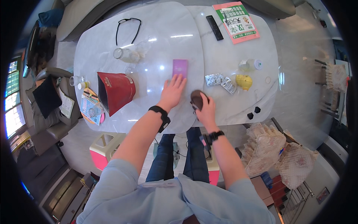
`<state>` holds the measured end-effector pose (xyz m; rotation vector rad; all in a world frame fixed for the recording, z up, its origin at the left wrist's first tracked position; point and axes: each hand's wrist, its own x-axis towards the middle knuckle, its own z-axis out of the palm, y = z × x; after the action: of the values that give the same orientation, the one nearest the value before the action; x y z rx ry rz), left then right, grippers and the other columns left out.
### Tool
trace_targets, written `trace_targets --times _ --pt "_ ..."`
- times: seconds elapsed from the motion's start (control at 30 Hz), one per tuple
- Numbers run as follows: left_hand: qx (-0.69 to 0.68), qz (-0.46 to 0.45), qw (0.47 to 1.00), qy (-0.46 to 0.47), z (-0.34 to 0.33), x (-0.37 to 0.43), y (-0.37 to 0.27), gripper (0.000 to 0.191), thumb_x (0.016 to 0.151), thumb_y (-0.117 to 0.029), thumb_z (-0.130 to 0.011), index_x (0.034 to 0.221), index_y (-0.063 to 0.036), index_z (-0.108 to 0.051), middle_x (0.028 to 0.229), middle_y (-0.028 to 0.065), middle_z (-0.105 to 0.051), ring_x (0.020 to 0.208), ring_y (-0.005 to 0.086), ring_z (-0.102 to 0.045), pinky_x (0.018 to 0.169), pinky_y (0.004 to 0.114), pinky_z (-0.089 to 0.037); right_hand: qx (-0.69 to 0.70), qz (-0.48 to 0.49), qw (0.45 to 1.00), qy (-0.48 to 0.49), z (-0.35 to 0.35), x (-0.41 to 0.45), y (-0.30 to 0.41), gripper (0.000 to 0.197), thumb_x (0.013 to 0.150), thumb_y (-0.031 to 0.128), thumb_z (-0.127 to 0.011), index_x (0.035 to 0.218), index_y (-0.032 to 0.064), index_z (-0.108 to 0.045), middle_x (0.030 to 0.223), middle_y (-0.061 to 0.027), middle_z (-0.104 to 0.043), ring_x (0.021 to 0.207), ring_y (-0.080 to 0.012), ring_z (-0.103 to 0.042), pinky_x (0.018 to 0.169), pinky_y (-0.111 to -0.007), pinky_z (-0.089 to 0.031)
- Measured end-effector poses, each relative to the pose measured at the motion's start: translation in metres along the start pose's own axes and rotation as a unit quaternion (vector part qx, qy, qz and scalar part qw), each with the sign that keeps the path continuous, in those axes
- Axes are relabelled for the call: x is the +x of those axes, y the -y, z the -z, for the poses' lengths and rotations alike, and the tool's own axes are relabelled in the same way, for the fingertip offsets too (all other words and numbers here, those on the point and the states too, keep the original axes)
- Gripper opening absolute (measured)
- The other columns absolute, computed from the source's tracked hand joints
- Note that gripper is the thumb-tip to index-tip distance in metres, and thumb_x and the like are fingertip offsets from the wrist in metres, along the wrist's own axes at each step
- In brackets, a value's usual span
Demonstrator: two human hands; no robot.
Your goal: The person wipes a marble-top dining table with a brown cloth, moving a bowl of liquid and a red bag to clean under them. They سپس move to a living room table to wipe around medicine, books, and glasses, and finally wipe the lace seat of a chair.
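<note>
My left hand (171,93) lies palm down with its fingers spread, the fingertips on the near end of a flat purple rectangular item (180,67). It is pressing or resting there, not wrapped around it. My right hand (207,111) grips a dark brown rounded object (197,99) close to the seam of the marble-patterned table (156,92). Fingers hide part of that object, so its exact kind is unclear. To the right of it lie two silver blister packs (214,79) (228,85) and a small yellow container (244,81).
A red pouch (120,89) stands left, beside papers and small glass jars (76,81). Toward the back are a lying glass bottle (125,55), eyeglasses (128,20), a remote control (214,28) and a workbook (237,22). Another jar (246,65) and two black pieces (254,112) sit right.
</note>
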<state>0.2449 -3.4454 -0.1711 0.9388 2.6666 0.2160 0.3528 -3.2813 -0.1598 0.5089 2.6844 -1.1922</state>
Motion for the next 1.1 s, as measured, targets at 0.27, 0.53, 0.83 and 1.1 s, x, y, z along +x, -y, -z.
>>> trace_targets --times 0.27,0.53,0.83,1.1 --pt "-0.011 0.088 0.994 0.055 -0.010 -0.093 0.041 0.074 0.070 0.001 -0.051 0.139 -0.0114 -0.026 0.144 0.0144 -0.022 0.134 0.0320 -0.020 0.103 0.050 -0.025 -0.030 0.128 0.988 -0.084 -0.020 0.112 0.025 0.070 0.066 0.000 -0.062 0.130 0.0189 -0.041 0.131 -0.0176 -0.035 0.112 -0.0405 -0.037 0.095 -0.047 -0.036" --pt "-0.044 0.187 0.981 0.027 -0.004 -0.095 0.067 0.076 0.069 -0.001 -0.055 0.139 -0.0110 -0.026 0.144 0.0132 -0.022 0.134 0.0308 -0.020 0.105 0.052 -0.021 -0.233 0.195 0.953 0.003 -0.059 0.158 0.066 0.065 0.072 0.010 -0.055 0.133 0.0227 -0.038 0.144 -0.0108 -0.025 0.127 -0.0343 -0.028 0.102 -0.057 -0.022" --pt "-0.098 0.103 0.988 0.064 -0.021 -0.139 0.043 0.089 0.066 -0.026 -0.073 0.138 -0.0075 -0.025 0.141 0.0242 -0.021 0.133 0.0382 -0.018 0.103 0.054 -0.023 -0.235 0.423 0.847 0.220 -0.049 0.013 0.004 0.058 0.076 0.005 -0.048 0.129 0.0278 -0.043 0.141 -0.0076 -0.033 0.122 -0.0314 -0.040 0.100 -0.054 -0.031" --pt "-0.024 0.239 0.952 0.188 -0.032 -0.151 0.038 0.118 0.050 -0.046 -0.081 0.141 -0.0078 -0.016 0.142 0.0321 -0.007 0.132 0.0469 -0.010 0.089 0.072 -0.026 -0.166 0.135 0.973 -0.087 -0.078 0.212 0.078 0.056 0.079 0.005 -0.051 0.131 0.0209 -0.040 0.140 -0.0162 -0.030 0.121 -0.0424 -0.034 0.097 -0.058 -0.028"
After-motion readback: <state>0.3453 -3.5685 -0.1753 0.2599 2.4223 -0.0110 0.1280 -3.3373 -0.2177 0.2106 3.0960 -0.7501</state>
